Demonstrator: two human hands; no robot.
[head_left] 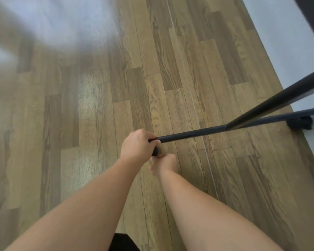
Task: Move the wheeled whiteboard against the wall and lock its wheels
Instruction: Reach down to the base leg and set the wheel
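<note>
While left hand (137,144) grips base bar (190,133) | right hand (164,163) below (wheel hidden)

Two hands, left (137,144) and right (164,163), two black frame bars (190,133), one visible caster wheel (300,123), one wooden floor (98,124).

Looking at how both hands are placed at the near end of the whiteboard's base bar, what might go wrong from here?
The right hand works low under the bar end, where the left hand grips the base bar; fingers might get pinched if the frame rolls. The far caster sits by the wall, so a push could knock it.
</note>
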